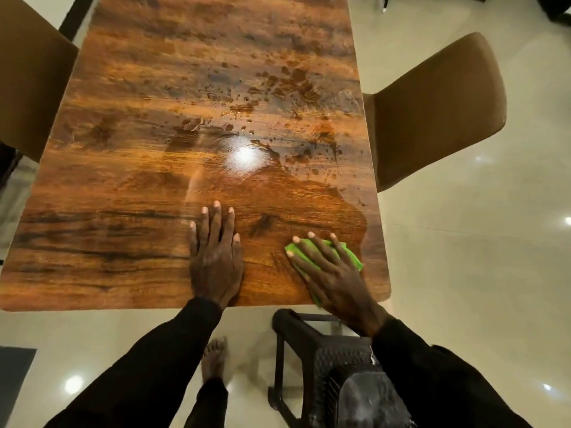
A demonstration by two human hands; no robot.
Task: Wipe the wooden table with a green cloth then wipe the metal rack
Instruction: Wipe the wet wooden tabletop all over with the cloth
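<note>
The right hand (332,273) presses a crumpled bright-green cloth (352,256) flat under spread fingers at the near right corner of the glossy brown wood-grain worktop (154,180), likely for wiping pressure. The left hand (216,257) lies open, bracing. Wet splatter (287,84) remains farther off; pale tiled floor (463,273) surrounds.
</note>
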